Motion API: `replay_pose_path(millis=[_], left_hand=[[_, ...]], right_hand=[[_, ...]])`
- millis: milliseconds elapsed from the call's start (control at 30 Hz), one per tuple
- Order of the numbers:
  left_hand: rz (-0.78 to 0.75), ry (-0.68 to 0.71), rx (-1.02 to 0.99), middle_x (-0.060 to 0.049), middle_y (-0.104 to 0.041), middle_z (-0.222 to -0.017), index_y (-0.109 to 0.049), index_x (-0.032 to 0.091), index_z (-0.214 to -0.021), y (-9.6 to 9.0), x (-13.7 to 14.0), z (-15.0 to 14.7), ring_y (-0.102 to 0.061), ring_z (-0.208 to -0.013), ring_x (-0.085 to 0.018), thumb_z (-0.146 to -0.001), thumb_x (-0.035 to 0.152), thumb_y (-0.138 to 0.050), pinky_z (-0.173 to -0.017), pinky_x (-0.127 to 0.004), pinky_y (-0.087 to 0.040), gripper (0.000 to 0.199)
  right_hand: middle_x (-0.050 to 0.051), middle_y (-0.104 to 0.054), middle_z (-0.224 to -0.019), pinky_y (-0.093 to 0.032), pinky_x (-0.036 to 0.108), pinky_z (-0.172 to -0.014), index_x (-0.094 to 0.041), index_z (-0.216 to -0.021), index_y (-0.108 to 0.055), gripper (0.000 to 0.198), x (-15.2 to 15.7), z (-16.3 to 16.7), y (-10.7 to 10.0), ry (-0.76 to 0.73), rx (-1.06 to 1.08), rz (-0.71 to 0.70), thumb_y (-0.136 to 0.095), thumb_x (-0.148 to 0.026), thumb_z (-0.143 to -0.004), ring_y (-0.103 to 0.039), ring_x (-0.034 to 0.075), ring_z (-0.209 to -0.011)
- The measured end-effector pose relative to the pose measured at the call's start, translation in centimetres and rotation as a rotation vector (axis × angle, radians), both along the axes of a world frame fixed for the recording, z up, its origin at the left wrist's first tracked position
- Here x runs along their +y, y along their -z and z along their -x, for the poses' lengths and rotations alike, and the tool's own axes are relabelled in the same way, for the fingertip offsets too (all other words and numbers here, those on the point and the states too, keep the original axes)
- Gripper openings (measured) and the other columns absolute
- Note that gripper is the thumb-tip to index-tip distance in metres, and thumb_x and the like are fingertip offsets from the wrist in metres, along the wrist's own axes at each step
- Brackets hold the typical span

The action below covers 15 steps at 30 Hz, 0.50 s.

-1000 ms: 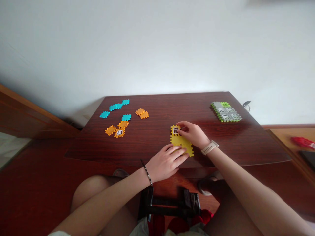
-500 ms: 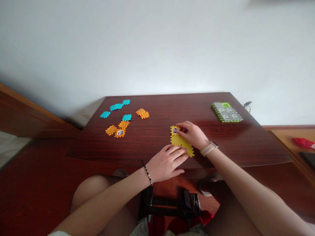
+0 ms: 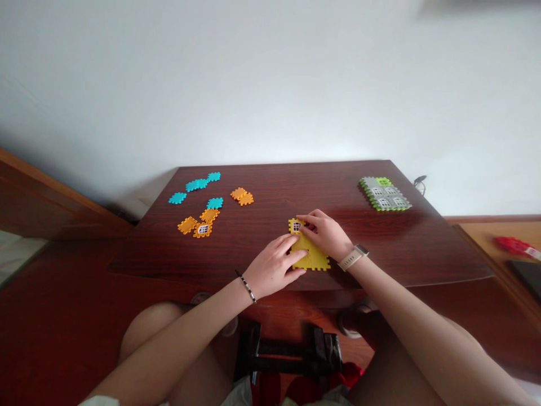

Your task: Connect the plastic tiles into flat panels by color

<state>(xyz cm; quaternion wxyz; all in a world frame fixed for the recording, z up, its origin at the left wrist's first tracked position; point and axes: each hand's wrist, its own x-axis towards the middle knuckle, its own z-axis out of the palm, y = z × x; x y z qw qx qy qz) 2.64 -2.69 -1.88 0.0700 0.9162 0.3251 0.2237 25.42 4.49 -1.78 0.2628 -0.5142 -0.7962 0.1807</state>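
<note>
Near the table's front edge lies a yellow panel of interlocking toothed tiles [image 3: 318, 259], with a tile bearing a white window [image 3: 296, 226] at its far left corner. My left hand [image 3: 275, 266] rests on the panel's left side, its fingers spread over the surface. From the right, my right hand [image 3: 329, 234] reaches over the far edge, thumb and fingers closed around the yellow tile beside the window. The hand hides part of that tile.
Several teal tiles [image 3: 214, 203] and orange tiles [image 3: 186, 225] lie at the left of the dark wooden table [image 3: 270, 192]; one orange tile holds a white window [image 3: 203, 230]. A grey and green tile stack [image 3: 384, 194] sits at the back right. A wall [image 3: 270, 84] stands behind.
My left hand has slid away from me along the yellow panel's left side, uncovering its near edge. My right hand stays at the far edge. The whole view has shifted slightly.
</note>
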Motion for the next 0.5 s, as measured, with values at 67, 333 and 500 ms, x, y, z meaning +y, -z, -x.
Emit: replay_pose_path(millis=[67,333,500], left_hand=[[-0.008,-0.004,0.012,-0.017,-0.053,-0.158,-0.068,0.022,-0.136,-0.09,0.14,0.06,-0.052,-0.15,-0.034,-0.103,0.039,-0.071,-0.125,-0.057,-0.049,0.038],[-0.023,-0.004,0.054,-0.019,-0.05,-0.161,-0.066,0.022,-0.137,-0.16,0.12,0.29,-0.051,-0.152,-0.036,-0.105,0.04,-0.067,-0.125,-0.057,-0.048,0.037],[-0.015,-0.016,0.07,-0.02,-0.05,-0.161,-0.067,0.02,-0.138,-0.55,-0.09,0.1,-0.052,-0.15,-0.036,-0.105,0.039,-0.066,-0.127,-0.054,-0.045,0.038]], right_hand=[[0.008,-0.072,-0.117,-0.061,0.036,-0.09,-0.026,-0.133,-0.077,0.034,-0.06,0.02,0.03,0.003,-0.007,-0.005,-0.063,-0.031,-0.103,-0.074,0.022,-0.093],[0.009,-0.071,-0.12,-0.059,0.036,-0.094,-0.023,-0.135,-0.076,0.035,-0.2,0.34,-0.01,-0.002,-0.014,-0.006,-0.061,-0.029,-0.104,-0.074,0.023,-0.099],[0.012,-0.069,-0.121,-0.058,0.038,-0.096,-0.016,-0.137,-0.075,0.039,-0.3,0.54,-0.13,0.0,-0.028,-0.002,-0.061,-0.027,-0.103,-0.072,0.024,-0.103]])
